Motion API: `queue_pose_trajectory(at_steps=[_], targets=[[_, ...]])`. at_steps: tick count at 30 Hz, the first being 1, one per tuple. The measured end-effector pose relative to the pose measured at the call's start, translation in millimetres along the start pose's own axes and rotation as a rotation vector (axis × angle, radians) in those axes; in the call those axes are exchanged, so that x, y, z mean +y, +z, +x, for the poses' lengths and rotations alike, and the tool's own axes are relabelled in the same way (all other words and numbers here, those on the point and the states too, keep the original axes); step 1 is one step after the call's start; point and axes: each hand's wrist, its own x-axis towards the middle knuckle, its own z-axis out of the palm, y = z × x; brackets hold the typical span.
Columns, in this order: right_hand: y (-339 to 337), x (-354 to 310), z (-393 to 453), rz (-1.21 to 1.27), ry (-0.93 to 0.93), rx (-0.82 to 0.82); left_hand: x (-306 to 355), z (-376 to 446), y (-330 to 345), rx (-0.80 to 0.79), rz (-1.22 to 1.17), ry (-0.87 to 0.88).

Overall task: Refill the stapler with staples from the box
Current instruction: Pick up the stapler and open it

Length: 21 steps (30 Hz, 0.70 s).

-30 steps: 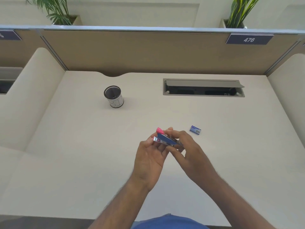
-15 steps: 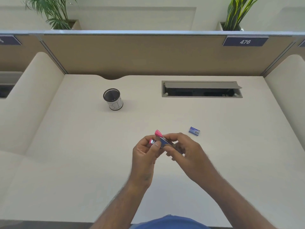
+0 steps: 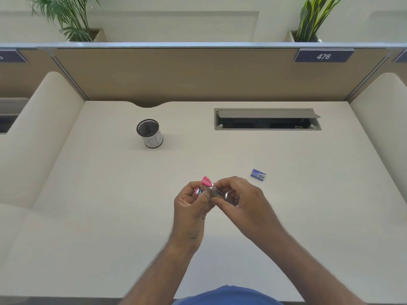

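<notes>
Head view, one stapler [image 3: 217,191], one box [image 3: 258,174]

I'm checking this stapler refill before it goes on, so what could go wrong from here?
1. Both hands, left and right, hold the stapler in the air above the desk; if it springs open it could slip and fall.
2. The staple box lies apart on the desk, so one hand must let go to reach it, probably loosening the hold.
3. Fingers wrap the metal part and could get pinched.

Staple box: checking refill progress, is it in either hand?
No, the staple box lies on the desk, apart from both hands holding the stapler.
</notes>
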Motion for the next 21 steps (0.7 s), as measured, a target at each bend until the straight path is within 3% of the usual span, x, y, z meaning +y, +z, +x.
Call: queue_pose_trajectory(at_steps=[9, 15, 21], targets=[[-21.5, 1.7, -4.9, 0.38, -0.003, 0.07, 11.9, -2.2, -0.8, -0.192, -0.029, -0.016], [-37.6, 3.2, -5.6, 0.601, -0.026, 0.152, 18.2, -6.3, -2.9, -0.223, -0.039, -0.019], [-52.4, 14.2, -7.7, 0.858, 0.191, 0.182, 27.7, -9.4, -7.8, -0.225, -0.032, -0.007]])
